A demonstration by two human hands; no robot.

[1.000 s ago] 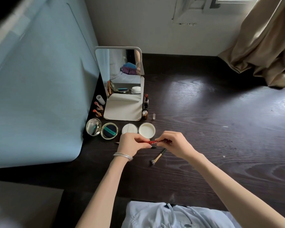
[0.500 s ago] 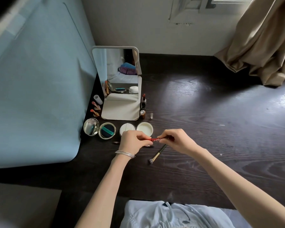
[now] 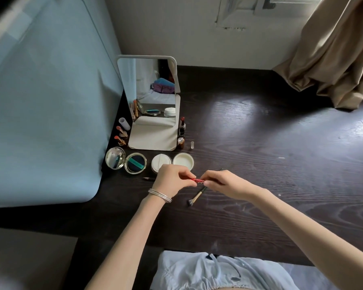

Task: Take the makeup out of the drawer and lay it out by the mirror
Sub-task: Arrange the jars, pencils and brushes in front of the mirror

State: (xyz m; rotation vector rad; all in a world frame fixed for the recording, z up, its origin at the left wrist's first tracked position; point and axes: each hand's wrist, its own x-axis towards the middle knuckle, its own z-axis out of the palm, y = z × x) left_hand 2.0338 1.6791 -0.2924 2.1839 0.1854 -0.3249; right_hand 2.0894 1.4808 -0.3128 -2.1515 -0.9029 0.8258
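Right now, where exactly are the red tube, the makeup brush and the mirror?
red tube (image 3: 197, 180): head view, on the bare middle showing between both hands.
makeup brush (image 3: 195, 198): head view, on the pale ferrule near the bristles.
mirror (image 3: 153, 86): head view, on the upright glass panel.
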